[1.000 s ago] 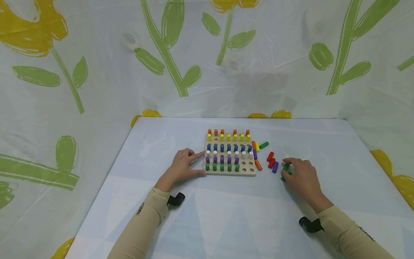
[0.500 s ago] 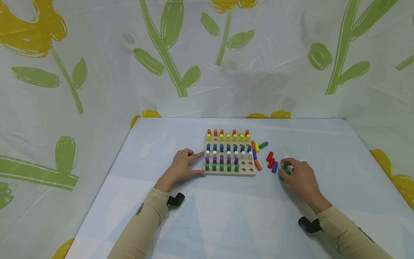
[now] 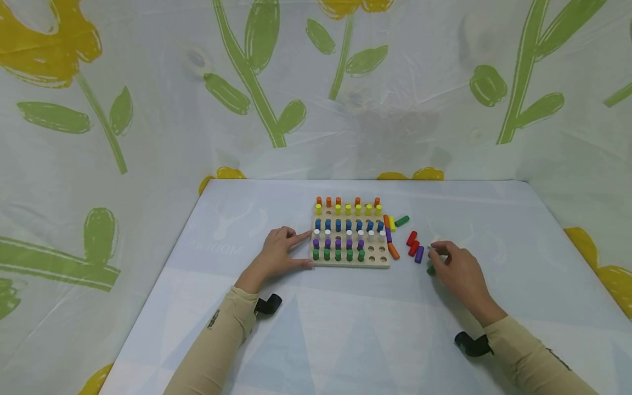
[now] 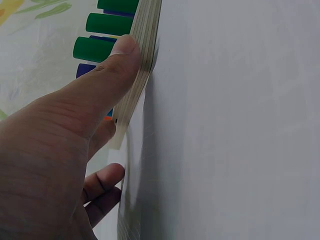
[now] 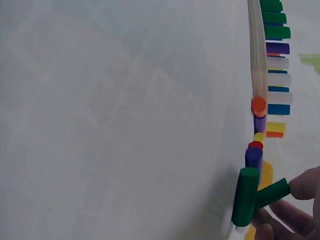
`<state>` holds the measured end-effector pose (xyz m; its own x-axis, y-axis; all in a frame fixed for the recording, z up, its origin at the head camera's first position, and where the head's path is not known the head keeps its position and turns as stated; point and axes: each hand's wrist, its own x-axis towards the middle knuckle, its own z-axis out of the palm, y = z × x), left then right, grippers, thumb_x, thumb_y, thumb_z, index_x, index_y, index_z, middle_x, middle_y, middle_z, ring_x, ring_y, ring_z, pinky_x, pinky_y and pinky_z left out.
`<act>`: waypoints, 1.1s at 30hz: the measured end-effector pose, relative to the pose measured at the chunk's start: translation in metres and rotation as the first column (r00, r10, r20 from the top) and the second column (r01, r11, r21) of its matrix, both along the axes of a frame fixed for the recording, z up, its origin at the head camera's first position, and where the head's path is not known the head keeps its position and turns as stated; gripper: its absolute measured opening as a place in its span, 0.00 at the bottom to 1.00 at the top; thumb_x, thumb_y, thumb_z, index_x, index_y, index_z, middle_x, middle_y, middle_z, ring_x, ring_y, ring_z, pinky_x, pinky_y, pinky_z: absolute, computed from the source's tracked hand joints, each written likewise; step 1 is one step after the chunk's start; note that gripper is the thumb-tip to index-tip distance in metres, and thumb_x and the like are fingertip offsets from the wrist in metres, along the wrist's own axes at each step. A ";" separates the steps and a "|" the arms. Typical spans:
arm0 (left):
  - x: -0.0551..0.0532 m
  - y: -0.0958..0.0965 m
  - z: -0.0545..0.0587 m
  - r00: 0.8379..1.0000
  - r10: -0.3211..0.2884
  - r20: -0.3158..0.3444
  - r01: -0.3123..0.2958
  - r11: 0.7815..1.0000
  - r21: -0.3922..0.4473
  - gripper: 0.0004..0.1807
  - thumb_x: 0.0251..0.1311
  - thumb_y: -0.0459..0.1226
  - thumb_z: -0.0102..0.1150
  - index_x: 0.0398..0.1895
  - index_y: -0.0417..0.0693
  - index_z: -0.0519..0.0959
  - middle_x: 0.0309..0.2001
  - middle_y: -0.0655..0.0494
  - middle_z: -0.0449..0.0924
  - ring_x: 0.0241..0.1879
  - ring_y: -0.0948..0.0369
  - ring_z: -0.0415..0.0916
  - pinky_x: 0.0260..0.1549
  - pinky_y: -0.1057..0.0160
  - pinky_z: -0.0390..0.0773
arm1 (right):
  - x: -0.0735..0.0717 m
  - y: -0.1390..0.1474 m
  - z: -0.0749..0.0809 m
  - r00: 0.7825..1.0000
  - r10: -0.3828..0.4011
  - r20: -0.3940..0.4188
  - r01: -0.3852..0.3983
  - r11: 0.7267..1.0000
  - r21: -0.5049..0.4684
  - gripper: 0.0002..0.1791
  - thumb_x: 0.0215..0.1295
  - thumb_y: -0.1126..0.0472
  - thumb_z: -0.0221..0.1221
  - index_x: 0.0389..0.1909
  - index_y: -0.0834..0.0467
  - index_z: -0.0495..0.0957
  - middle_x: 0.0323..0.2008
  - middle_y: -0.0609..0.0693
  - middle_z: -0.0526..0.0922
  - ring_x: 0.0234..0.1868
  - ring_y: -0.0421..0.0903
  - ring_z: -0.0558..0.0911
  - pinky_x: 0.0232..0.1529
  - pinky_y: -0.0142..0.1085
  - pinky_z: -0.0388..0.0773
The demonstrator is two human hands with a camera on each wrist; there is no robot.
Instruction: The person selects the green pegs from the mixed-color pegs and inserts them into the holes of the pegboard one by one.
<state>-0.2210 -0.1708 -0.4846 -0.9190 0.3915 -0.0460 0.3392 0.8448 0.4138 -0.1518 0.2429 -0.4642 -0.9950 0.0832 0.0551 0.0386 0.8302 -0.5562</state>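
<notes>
A wooden pegboard (image 3: 350,263) holds rows of green, purple, white, blue, yellow and orange pegs, with some holes bare. My left hand (image 3: 278,253) is at its left side, index finger and thumb spread and fairly straight. The index tip touches the left edge, and the thumb (image 4: 112,70) presses at the near left corner beside the green pegs. To the right of the board, my right hand (image 3: 460,269) pinches a green peg (image 5: 272,194) between thumb and fingers; the hand hides it in the head view. A second green peg (image 5: 246,197) lies on the table right beside it.
Loose pegs lie between the board and my right hand: two red pegs (image 3: 413,248), a purple peg (image 3: 419,254), an orange peg (image 3: 393,251), and a green peg (image 3: 402,220) farther back. A patterned cloth wall (image 3: 316,120) rises behind the white table (image 3: 345,334).
My right fingers have drawn closer together around one green peg, which was in plainer sight before. The left hand and the board stay where they were.
</notes>
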 end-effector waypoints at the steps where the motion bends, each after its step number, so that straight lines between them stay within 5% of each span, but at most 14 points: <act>1: 0.000 0.000 0.000 1.000 0.000 0.001 0.000 1.000 0.000 0.47 0.52 0.64 0.71 0.76 0.65 0.67 0.50 0.52 0.63 0.54 0.51 0.58 0.58 0.50 0.60 | 0.000 0.001 0.000 1.000 0.000 -0.010 0.000 1.000 -0.003 0.20 0.76 0.56 0.54 0.59 0.66 0.77 0.48 0.64 0.83 0.37 0.52 0.74 0.31 0.38 0.71; 13: -0.001 0.000 0.000 1.000 0.001 0.004 -0.001 1.000 0.004 0.47 0.52 0.64 0.71 0.76 0.65 0.67 0.50 0.53 0.63 0.54 0.51 0.57 0.58 0.50 0.60 | -0.001 0.006 -0.003 0.999 -0.019 -0.032 0.018 0.999 -0.031 0.20 0.80 0.57 0.47 0.59 0.66 0.76 0.38 0.59 0.81 0.35 0.53 0.74 0.32 0.40 0.71; 21: -0.001 0.000 0.001 1.000 0.003 0.006 -0.003 1.000 0.008 0.48 0.51 0.64 0.71 0.76 0.65 0.67 0.50 0.53 0.63 0.54 0.52 0.58 0.57 0.51 0.60 | 0.000 0.005 -0.003 1.000 -0.022 -0.013 0.022 0.999 -0.037 0.21 0.80 0.55 0.47 0.60 0.66 0.75 0.43 0.62 0.82 0.38 0.54 0.75 0.35 0.41 0.71; 33: 0.001 -0.001 0.002 1.000 -0.005 -0.001 0.005 1.000 0.001 0.47 0.52 0.64 0.71 0.76 0.64 0.67 0.50 0.53 0.63 0.53 0.52 0.58 0.57 0.50 0.60 | 0.002 0.003 0.001 1.000 0.005 0.023 -0.004 1.000 -0.019 0.23 0.71 0.56 0.61 0.60 0.66 0.75 0.46 0.62 0.82 0.39 0.53 0.73 0.33 0.39 0.71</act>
<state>-0.2197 -0.1713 -0.4831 -0.9170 0.3965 -0.0444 0.3442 0.8424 0.4146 -0.1496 0.2456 -0.4632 -0.9964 0.0795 0.0307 0.0478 0.8199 -0.5705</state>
